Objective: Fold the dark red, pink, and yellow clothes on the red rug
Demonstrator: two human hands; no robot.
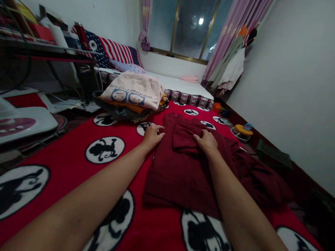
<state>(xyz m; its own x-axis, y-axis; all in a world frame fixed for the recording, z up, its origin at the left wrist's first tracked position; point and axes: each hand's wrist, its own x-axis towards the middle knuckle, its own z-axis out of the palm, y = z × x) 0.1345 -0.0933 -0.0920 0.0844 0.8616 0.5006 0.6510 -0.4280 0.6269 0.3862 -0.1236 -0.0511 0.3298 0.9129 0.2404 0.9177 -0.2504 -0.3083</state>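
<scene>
A dark red garment (178, 170) lies spread on a red blanket with black and white cartoon circles (78, 157). My left hand (152, 134) rests at the garment's far left edge, fingers curled and pinching the cloth. My right hand (206, 141) lies on a folded-over part of the garment near its top, fingers bent and gripping the fold. Both forearms reach forward from the bottom of the view.
A pile of folded clothes (133, 94) with a pink top sits at the blanket's far end. Behind it are a white mattress (178, 83), a flag-pattern pillow (112, 50) and a window. A shelf (39, 48) stands left; hung clothes (230, 66) and small toys (242, 130) are right.
</scene>
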